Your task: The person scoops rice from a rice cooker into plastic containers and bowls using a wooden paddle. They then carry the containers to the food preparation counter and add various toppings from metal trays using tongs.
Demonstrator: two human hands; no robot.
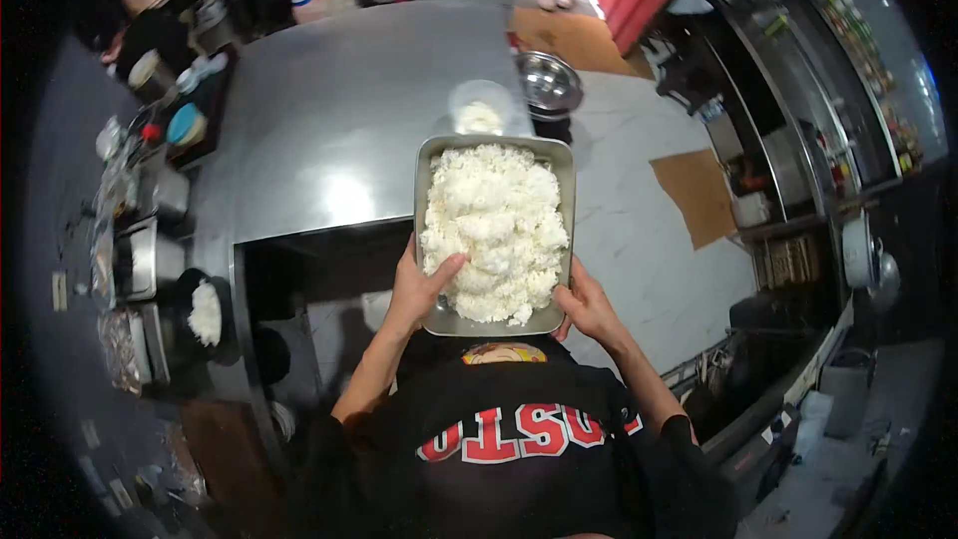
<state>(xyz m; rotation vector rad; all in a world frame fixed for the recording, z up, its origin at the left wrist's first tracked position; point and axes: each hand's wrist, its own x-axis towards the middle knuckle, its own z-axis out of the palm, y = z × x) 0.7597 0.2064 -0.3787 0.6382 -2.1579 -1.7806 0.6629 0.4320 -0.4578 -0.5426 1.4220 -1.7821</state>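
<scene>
A rectangular metal tray (566,162) heaped with cooked white rice (494,225) is held up in front of my chest. My left hand (414,289) grips its left side, the thumb over the rim against the rice and the fingers hidden beneath. On the lower right corner, my right hand (589,304) is closed around the edge, thumb on the rim. Just past the tray's far edge, a round pale bowl (461,95) with some white food in it sits at the counter's edge.
A steel counter (329,120) stretches ahead and left. Metal bowls (549,83) stand beyond its right end. At left, a dark container holds more rice (206,314) beside steel pans (152,260). Cardboard (694,198) lies on the tiled floor, near shelving (798,100) at right.
</scene>
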